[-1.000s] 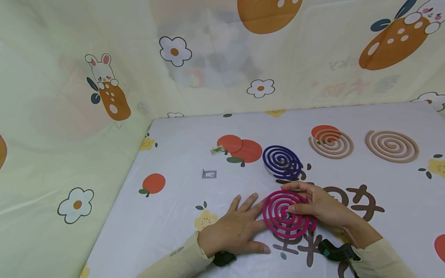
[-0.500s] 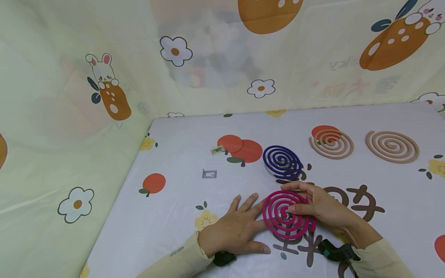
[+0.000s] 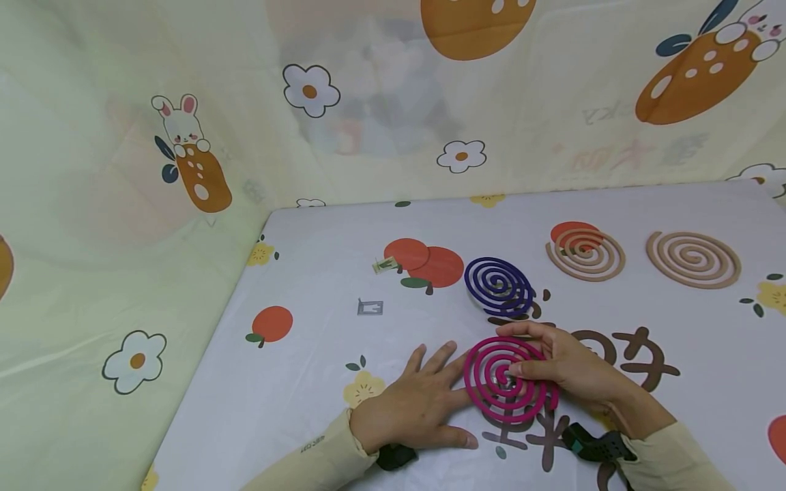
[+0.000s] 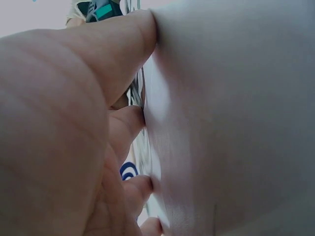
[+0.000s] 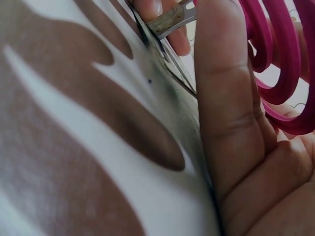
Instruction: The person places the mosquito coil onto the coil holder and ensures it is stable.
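Observation:
A pink mosquito coil (image 3: 475,392) is held above the table by my right hand (image 3: 568,365), thumb at its centre and fingers at its far right side. My left hand (image 3: 408,402) lies palm down with fingers spread, its fingertips on the tablecloth. Two of its fingers reach under the coil's left edge in the head view. Beneath the coil, the right wrist view shows a thin metal coil stand (image 5: 174,20) right at fingertips. Where coil and stand meet is mostly hidden.
Behind the hands lies a dark blue coil (image 3: 497,285). Two tan coils, one left (image 3: 616,262) and one right (image 3: 692,258), lie at the back right. A flat metal stand (image 3: 370,307) and a small greenish packet (image 3: 385,264) are left of the blue coil.

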A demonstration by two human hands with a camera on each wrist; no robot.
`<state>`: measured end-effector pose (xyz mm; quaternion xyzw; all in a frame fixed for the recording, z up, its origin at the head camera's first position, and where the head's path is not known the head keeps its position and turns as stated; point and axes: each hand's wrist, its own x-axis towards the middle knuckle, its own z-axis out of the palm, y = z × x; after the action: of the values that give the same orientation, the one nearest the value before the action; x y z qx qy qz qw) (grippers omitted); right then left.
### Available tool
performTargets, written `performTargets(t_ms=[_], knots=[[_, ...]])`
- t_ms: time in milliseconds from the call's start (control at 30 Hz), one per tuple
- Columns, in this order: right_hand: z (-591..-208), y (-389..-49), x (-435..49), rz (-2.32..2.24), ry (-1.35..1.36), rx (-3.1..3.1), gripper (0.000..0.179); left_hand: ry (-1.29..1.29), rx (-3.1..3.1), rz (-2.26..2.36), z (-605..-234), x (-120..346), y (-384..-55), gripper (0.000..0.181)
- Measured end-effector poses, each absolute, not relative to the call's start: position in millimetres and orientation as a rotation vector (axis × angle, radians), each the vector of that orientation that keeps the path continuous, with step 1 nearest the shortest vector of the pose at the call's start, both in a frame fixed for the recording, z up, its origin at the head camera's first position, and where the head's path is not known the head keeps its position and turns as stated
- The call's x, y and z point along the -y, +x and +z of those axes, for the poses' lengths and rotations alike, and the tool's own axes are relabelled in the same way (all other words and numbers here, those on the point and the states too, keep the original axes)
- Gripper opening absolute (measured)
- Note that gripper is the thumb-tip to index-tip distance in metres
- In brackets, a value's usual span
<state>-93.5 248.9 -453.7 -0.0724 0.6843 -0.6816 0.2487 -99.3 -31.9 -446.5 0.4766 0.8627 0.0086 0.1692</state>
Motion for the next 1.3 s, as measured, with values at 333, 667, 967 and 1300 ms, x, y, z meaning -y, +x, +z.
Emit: performTargets(t_ms=[333, 667, 967, 1300], knots=[[-454.4, -93.0, -249.4, -1.867, -0.203, -1.864, 0.064, 1.347, -2.446, 0.030, -446.4, 31.9, -99.2, 0.082], [-452.9, -92.8, -249.7, -1.867, -0.209, -1.865, 0.063, 1.364, -2.454, 0.020, -446.9, 32.1, -99.5, 0.082], [-452.7, -92.8, -248.3, -1.832, -0.138, -1.888, 0.066, 1.369, -2.458, 0.027, -447.1, 32.5, -99.5, 0.082], [-453.9, -93.6, -246.4, -1.825, -0.105, -1.910, 0.066, 1.365, -2.461, 0.019, -445.7, 32.4, -99.1, 0.082]])
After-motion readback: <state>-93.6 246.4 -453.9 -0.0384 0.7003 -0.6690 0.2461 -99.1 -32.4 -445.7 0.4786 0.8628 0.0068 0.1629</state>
